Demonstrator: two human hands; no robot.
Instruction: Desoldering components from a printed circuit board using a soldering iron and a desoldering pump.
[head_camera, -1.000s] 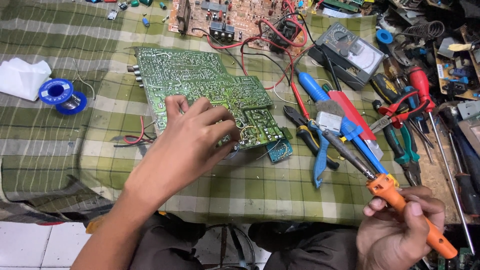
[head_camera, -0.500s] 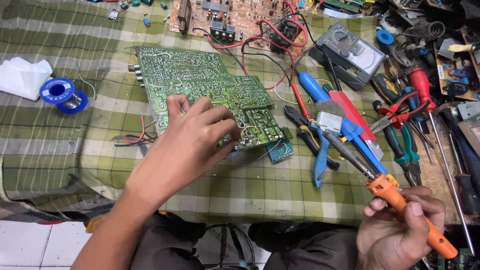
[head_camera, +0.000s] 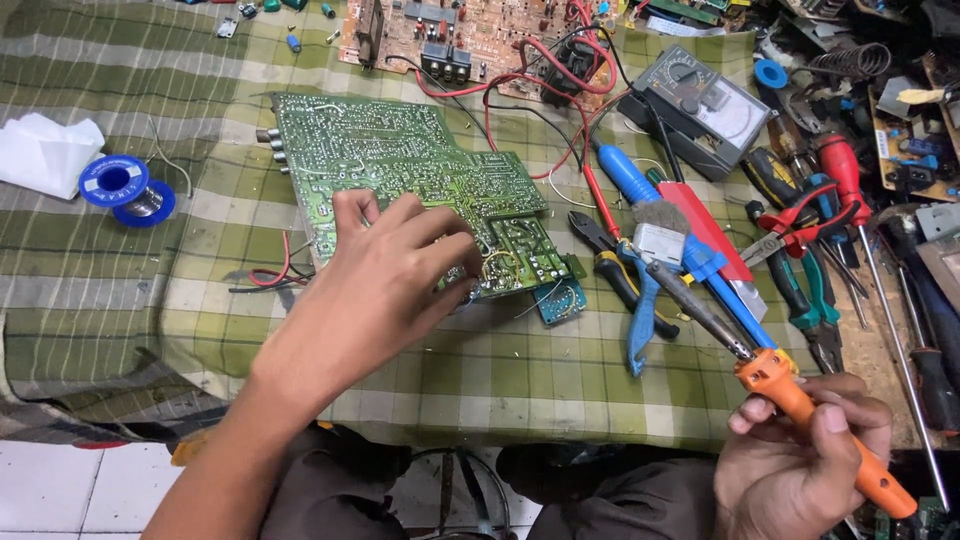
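A green circuit board (head_camera: 400, 165) lies solder side up on a green checked cloth (head_camera: 520, 370). My left hand (head_camera: 385, 275) rests on its near edge, fingers curled down against the board near the lower right corner. Whether the fingers pinch anything there is hidden. My right hand (head_camera: 800, 465) is at the lower right, off the table's front edge, and grips an orange-handled soldering iron (head_camera: 800, 400). Its dark metal tip (head_camera: 665, 275) points up-left over the blue-handled pliers (head_camera: 640, 320), away from the board.
A blue solder spool (head_camera: 128, 188) and white tissue (head_camera: 45, 150) lie at the left. A brown circuit board (head_camera: 470, 35) and a grey multimeter (head_camera: 695, 105) with red and black leads sit behind. Pliers, cutters and screwdrivers (head_camera: 850, 190) crowd the right side.
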